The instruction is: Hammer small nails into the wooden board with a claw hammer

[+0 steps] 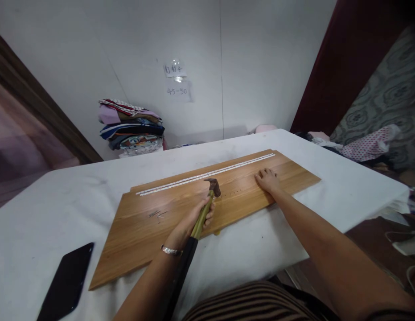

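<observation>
A brown wooden board (133,236) lies flat on a white-covered table (254,245). My left hand (200,214) is wrapped round the upper handle of a claw hammer (214,187), whose dark head is low over the middle of the board. Right of the hammer head, a row of small dark dots, perhaps nail heads, runs along the wood. My right hand (268,179) rests on the board's right part, fingers lying on it. Several loose nails (158,215) lie on the left part. Two white strips (207,174) run lengthwise near the far edge.
A black phone (67,281) lies left of the board. Folded clothes (132,127) are stacked by the wall at the back left. Paper notes (177,84) are taped to the wall. Cloths (371,145) lie beyond the table's right edge.
</observation>
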{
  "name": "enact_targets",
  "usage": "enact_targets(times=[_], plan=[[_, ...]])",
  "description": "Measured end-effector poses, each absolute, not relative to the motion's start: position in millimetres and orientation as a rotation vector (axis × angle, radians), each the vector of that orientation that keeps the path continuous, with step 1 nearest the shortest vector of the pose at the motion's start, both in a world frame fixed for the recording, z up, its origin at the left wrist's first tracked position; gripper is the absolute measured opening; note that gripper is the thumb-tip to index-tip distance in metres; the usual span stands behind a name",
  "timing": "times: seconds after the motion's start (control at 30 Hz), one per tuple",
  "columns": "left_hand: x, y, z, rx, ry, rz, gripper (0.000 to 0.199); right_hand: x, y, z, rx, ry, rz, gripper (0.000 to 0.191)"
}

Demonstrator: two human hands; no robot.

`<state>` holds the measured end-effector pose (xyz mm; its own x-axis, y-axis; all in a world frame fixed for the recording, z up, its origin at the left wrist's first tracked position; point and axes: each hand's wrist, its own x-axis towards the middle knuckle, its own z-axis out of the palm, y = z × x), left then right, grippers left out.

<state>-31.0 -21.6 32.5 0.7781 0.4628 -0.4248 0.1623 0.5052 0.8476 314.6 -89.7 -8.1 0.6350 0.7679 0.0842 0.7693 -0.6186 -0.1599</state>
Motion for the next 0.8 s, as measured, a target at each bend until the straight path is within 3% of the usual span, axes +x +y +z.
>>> enact_targets(times=[0.8], plan=[[-31.9,-17.9,30.6,1.026,0.665,0.194,0.043,317.5,-89.2,-11.2,-2.677,-1.264,-0.020,0.047]])
